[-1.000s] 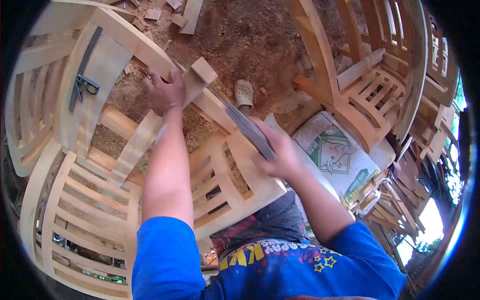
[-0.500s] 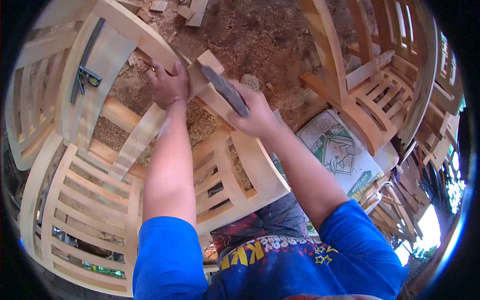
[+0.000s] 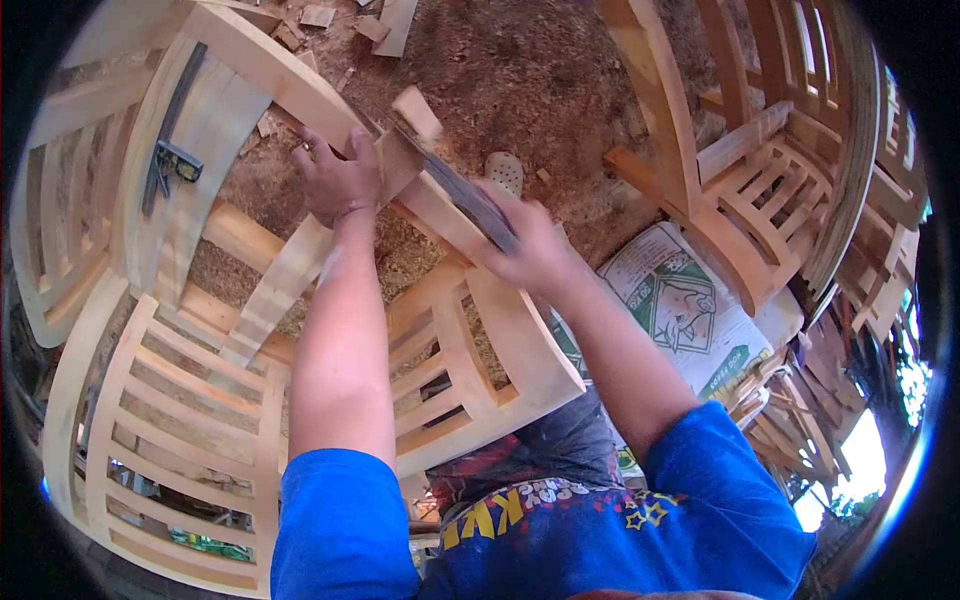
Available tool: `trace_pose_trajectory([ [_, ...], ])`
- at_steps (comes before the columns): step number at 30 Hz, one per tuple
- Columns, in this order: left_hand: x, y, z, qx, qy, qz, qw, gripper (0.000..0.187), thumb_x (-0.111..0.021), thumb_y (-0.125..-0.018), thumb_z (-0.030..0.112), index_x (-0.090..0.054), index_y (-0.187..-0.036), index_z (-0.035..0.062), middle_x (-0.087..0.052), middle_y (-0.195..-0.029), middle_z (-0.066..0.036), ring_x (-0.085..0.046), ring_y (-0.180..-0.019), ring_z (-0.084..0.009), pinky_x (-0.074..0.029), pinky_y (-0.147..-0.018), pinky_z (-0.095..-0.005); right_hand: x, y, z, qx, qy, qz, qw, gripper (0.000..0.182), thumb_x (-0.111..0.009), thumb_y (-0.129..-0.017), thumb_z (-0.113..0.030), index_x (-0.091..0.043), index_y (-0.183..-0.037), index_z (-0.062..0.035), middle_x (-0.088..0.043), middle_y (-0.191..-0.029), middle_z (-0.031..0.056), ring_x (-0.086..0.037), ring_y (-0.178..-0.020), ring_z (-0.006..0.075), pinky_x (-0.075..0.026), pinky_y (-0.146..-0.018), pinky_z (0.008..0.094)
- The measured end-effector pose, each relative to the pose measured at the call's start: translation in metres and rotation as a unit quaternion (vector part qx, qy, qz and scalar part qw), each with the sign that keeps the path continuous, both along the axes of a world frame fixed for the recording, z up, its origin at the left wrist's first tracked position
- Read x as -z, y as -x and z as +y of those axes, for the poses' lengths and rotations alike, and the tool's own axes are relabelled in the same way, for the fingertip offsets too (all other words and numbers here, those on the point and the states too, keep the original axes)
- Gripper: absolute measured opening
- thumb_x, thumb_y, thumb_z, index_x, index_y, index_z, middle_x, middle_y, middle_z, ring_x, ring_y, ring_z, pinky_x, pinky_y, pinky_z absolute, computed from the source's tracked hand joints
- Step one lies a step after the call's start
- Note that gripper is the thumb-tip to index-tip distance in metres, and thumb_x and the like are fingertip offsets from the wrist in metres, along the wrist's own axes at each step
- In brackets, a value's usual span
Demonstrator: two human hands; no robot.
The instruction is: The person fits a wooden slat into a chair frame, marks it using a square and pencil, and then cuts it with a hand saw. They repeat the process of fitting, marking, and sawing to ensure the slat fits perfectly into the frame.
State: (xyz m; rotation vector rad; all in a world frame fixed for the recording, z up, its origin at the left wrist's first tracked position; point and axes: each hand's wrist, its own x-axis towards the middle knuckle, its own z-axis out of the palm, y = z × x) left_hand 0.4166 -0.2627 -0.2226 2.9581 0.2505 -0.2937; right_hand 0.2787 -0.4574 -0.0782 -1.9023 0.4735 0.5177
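My right hand [image 3: 530,245] is wrapped round a long, dark, flat tool that looks like a handsaw [image 3: 465,195], smeared a little by motion. The tool's far end lies at the wooden joint where a crosspiece [image 3: 285,275] meets the long curved rail [image 3: 285,75] of a pale chair or bench frame. My left hand [image 3: 343,178] grips the crosspiece close by the joint, some fingers bent over the rail's inner side. Just beyond the tool's tip is a small wooden block [image 3: 418,112], tilted.
On a wide board at the left lies a black clamp-like tool [image 3: 175,165]. A slatted back [image 3: 190,420] is at the lower left. Another slatted chair [image 3: 740,200] and a printed feed sack [image 3: 680,300] are on the right. A clog [image 3: 504,174] and wood offcuts [image 3: 318,16] lie on the ground.
My right hand has drawn the handsaw back toward me and to the right. The small block has tilted and shifted away from the joint. My left hand stays nearly in place.
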Motion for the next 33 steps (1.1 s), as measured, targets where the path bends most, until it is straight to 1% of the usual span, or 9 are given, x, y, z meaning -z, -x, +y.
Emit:
trace_pose_trajectory([
  [4,-0.016,-0.011,-0.005,-0.010,0.017,0.046,0.999,0.089,-0.056,-0.092,0.063,-0.037,-0.160,0.0086,-0.053,-0.139,-0.022,-0.067,-0.114,-0.0427,-0.056,-0.091,-0.0566,0.019,-0.011,0.003,0.021,-0.022,-0.031,0.999,0.074,-0.069,-0.074,-0.011,-0.055,-0.146,-0.0049,-0.073,-0.101,0.0232,-0.073,-0.093,0.0413,-0.057,-0.085,0.0431],
  [8,-0.010,-0.003,-0.005,-0.025,0.028,0.053,0.998,0.087,-0.056,-0.092,0.063,-0.039,-0.159,0.0103,-0.054,-0.137,-0.021,-0.067,-0.114,-0.0420,-0.056,-0.090,-0.0565,-0.072,0.086,-0.048,0.042,-0.018,0.066,0.997,0.071,-0.069,-0.073,-0.013,-0.059,-0.143,-0.0035,-0.073,-0.109,0.0243,-0.075,-0.102,0.0356,-0.056,-0.092,0.0402],
  [12,-0.021,-0.006,-0.002,-0.023,0.028,0.066,0.997,0.086,-0.056,-0.092,0.063,-0.042,-0.159,0.0116,-0.052,-0.147,-0.023,-0.066,-0.117,-0.0436,-0.055,-0.094,-0.0564,-0.115,0.115,-0.071,0.084,0.019,0.021,0.996,0.087,-0.080,-0.076,-0.038,-0.052,-0.148,0.0037,-0.074,-0.115,0.0190,-0.073,-0.094,0.0270,-0.055,-0.090,0.0376],
  [14,-0.004,-0.001,0.001,-0.010,0.031,0.042,0.999,0.086,-0.056,-0.092,0.063,-0.043,-0.159,0.0106,-0.050,-0.151,-0.025,-0.065,-0.118,-0.0448,-0.054,-0.096,-0.0566,-0.137,0.112,-0.083,0.124,0.010,0.019,0.992,0.113,-0.078,-0.078,-0.068,-0.044,-0.152,0.0095,-0.074,-0.114,0.0176,-0.068,-0.085,0.0205,-0.055,-0.086,0.0353],
  [17,0.011,0.002,0.004,-0.004,0.020,0.029,0.999,0.085,-0.056,-0.093,0.063,-0.044,-0.158,0.0087,-0.048,-0.153,-0.027,-0.063,-0.121,-0.0462,-0.053,-0.099,-0.0570,-0.163,0.104,-0.084,0.224,-0.006,0.022,0.974,0.134,-0.068,-0.071,-0.090,-0.038,-0.156,0.0098,-0.066,-0.099,0.0078,-0.063,-0.081,0.0193,-0.051,-0.075,0.0336],
  [20,-0.002,0.002,0.001,-0.004,0.023,0.026,0.999,0.084,-0.055,-0.094,0.063,-0.045,-0.157,0.0079,-0.047,-0.154,-0.028,-0.061,-0.124,-0.0462,-0.052,-0.101,-0.0563,-0.157,0.126,-0.087,0.207,0.143,-0.051,0.966,0.115,-0.058,-0.087,-0.078,-0.034,-0.159,0.0092,-0.061,-0.091,0.0060,-0.057,-0.073,0.0164,-0.046,-0.068,0.0314],
  [23,-0.006,0.001,0.001,0.000,0.016,0.022,1.000,0.085,-0.055,-0.095,0.064,-0.044,-0.158,0.0084,-0.046,-0.156,-0.027,-0.060,-0.128,-0.0462,-0.051,-0.103,-0.0552,-0.164,0.144,-0.099,0.200,0.184,-0.039,0.962,0.085,-0.058,-0.099,-0.047,-0.035,-0.157,0.0111,-0.058,-0.142,0.0290,-0.060,-0.129,0.0366,-0.043,-0.112,0.0424],
  [30,0.006,0.005,0.006,-0.011,0.014,0.032,0.999,0.086,-0.052,-0.096,0.065,-0.041,-0.160,0.0088,-0.044,-0.157,-0.028,-0.057,-0.132,-0.0463,-0.050,-0.104,-0.0557,-0.154,0.205,-0.129,0.068,0.346,0.041,0.935,0.078,-0.066,-0.090,-0.021,-0.037,-0.159,0.0012,-0.056,-0.138,0.0280,-0.053,-0.123,0.0456,-0.035,-0.113,0.0500],
  [33,-0.014,-0.002,-0.005,-0.029,0.039,0.063,0.997,0.086,-0.052,-0.097,0.065,-0.041,-0.160,0.0076,-0.044,-0.158,-0.028,-0.056,-0.133,-0.0467,-0.050,-0.105,-0.0550,-0.147,0.228,-0.141,0.099,0.372,0.044,0.922,0.079,-0.065,-0.090,-0.019,-0.036,-0.160,0.0008,-0.057,-0.135,0.0264,-0.055,-0.119,0.0435,-0.037,-0.111,0.0487],
])
